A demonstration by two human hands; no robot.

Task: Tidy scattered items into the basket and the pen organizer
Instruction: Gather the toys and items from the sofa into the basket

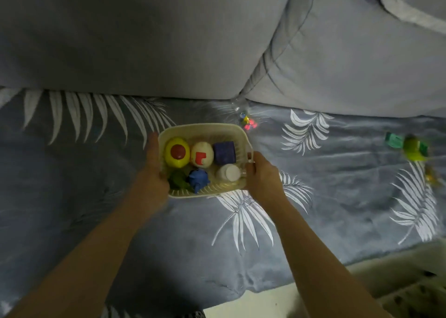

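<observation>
Cream plastic, the basket [205, 129] sits on the leaf-print sheet [96, 197] between both hands. The left hand [154, 168] lies against its left wall with the fingers fairly straight; whether they curl under is unclear. The right hand [261, 173] has its fingers curled over the right rim. Between the hands the basket already holds a yellow avocado toy [177, 152], a white ball with a red mark [202, 155], a purple block [224, 152], a white bottle [229, 172], a blue figure [198, 178] and a green one [178, 181]. This part looks largely done. Well off beyond the right hand, blurred green items [410, 146] lie loose, and a small colourful piece [247, 122] lies just past the basket. No pen organizer is visible.
</observation>
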